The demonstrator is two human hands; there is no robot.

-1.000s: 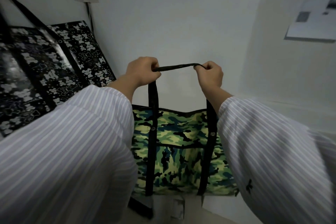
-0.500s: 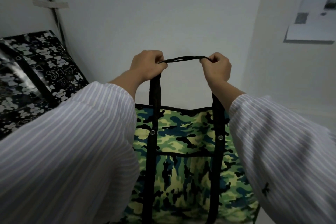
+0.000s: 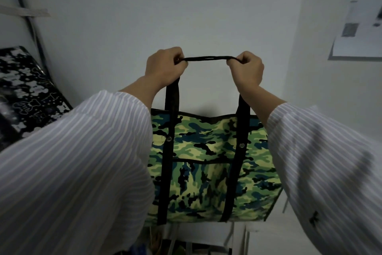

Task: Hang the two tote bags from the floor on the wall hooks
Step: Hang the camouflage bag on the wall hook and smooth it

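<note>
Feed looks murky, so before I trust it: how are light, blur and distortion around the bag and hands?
Head view: dim, flat light, no glare; camouflage bag, left hand and right hand fairly sharp; sleeves soft and stretched by the wide lens; black patterned bag smeared at the edge.

Dim, flat indoor light; soft blur and wide-angle stretch at edges.

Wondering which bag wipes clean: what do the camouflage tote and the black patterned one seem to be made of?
The camouflage tote looks like matte woven fabric, perhaps canvas or nylon: no shine, soft sag, black webbing straps with metal rivets. The black patterned bag looks glossy, probably laminated or coated plastic: light glints across its surface. That one likely wipes clean more easily.
</note>
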